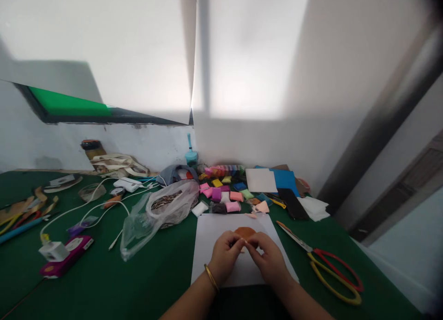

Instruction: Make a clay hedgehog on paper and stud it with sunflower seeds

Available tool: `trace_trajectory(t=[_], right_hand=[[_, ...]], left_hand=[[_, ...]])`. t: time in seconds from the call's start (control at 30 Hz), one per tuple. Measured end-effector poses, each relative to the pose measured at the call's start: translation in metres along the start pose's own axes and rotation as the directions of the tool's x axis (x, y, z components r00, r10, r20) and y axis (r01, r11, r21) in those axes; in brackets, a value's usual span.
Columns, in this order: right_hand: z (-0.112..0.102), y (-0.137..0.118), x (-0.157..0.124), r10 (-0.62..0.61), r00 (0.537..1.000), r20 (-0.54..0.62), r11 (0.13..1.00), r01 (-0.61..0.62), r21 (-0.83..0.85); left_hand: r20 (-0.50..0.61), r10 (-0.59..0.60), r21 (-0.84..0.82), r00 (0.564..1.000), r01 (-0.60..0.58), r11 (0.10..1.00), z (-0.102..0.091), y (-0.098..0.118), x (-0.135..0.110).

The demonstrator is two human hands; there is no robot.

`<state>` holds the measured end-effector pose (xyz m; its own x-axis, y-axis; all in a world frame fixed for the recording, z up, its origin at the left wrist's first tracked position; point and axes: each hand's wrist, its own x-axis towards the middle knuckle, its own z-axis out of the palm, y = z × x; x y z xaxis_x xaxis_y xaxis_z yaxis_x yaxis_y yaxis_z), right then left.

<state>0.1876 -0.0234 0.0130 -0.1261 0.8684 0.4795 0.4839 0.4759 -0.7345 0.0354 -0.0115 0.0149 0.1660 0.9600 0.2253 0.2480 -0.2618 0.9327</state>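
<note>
Your left hand [223, 257] and right hand [270, 259] were closed to a narrow pinch, fingertips meeting over the white sheet [204, 248], though what sat between them could not be told; the orange disc [245, 232] showed just beyond, within the sheet's edges. Small coloured packets [233, 207] bordered the far edge, and scissors [309, 249] lay beside the right edge, blades pointing away. Leftward, green bench [148, 287] extended from the sheet to the white adapter [53, 251].

A slim, rounded, gold-coloured bangle [211, 278] circles the person's left wrist [218, 270]; both forearms [190, 299] and the right wrist [284, 283] are bare.
</note>
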Motion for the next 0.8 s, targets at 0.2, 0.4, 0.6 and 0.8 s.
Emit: trace_trajectory(t=[0.2,0.4,0.6,0.8], right_hand=[[-0.0044,-0.0031,0.0019,0.102,0.995,0.001,0.994,-0.102,0.03],[-0.0013,-0.0021,0.0014,0.095,0.995,0.028,0.994,-0.096,0.047],[-0.0008,0.0002,0.0016,0.122,0.992,0.029,0.991,-0.124,0.057],[-0.0008,-0.0025,0.0023,0.135,0.991,0.025,0.989,-0.136,0.058]], left_hand=[[-0.081,0.115,0.116,0.99,-0.105,0.988,-0.0014,-0.0019,-0.0004],[-0.062,0.099,0.143,0.993,-0.09,0.986,-0.0006,-0.005,-0.0006],[-0.023,0.156,0.128,0.988,-0.151,0.98,-0.0019,0.0023,-0.0017],[-0.075,0.135,0.152,0.988,-0.123,0.981,-0.0005,-0.0012,-0.0021]])
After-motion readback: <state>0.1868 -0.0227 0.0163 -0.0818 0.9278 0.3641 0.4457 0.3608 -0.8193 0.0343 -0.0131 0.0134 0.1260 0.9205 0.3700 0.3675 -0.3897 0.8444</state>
